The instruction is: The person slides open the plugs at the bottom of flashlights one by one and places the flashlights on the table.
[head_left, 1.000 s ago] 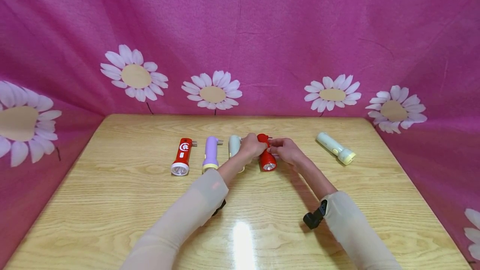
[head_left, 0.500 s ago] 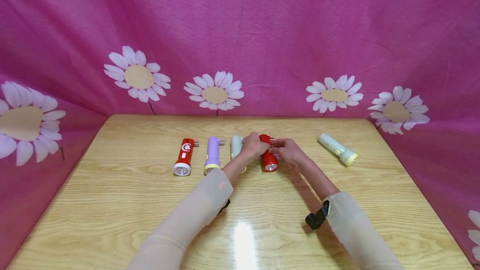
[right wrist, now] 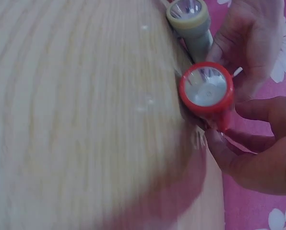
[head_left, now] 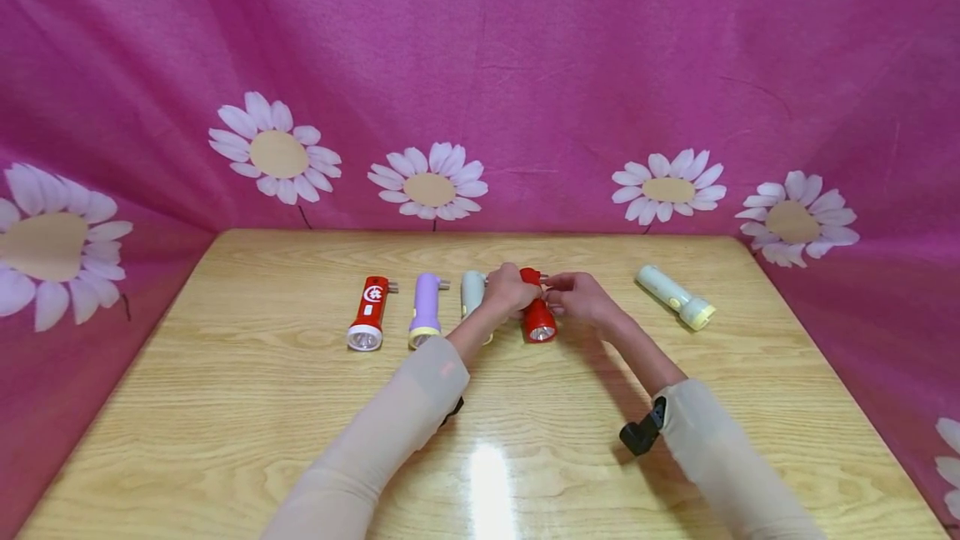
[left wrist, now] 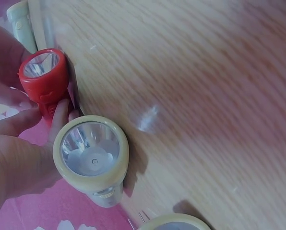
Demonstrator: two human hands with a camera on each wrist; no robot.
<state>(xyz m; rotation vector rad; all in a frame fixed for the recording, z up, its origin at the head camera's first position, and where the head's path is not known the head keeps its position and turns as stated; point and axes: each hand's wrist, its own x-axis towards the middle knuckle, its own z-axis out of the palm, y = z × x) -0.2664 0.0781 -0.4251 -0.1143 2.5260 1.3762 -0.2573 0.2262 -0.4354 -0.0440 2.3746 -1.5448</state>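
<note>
A red flashlight [head_left: 538,319] lies on the wooden table, lens end toward me. From its left side my left hand [head_left: 510,290] grips the body, thumb across the top. My right hand [head_left: 585,298] is at the other side, fingers curved in at the body beside the metal plug prongs [head_left: 544,278]. The right wrist view shows the right fingertips [right wrist: 215,141] just under the red head, with the right thumb close beside it. Beside my left hand lies a grey-green flashlight [head_left: 472,290], partly hidden by the forearm; its cream-rimmed lens [left wrist: 92,153] is near in the left wrist view.
Farther left lie a purple flashlight [head_left: 426,307] and a red one with a white rim [head_left: 367,315], both with prongs sticking out. A pale green flashlight [head_left: 675,297] lies slanted at the right. Pink cloth with daisies [head_left: 540,107] hangs behind the table [head_left: 225,440].
My right hand and forearm have shifted slightly right, the thumb drawing back a little from the top of the red flashlight. The left hand keeps its grip; the view has moved slightly.
</note>
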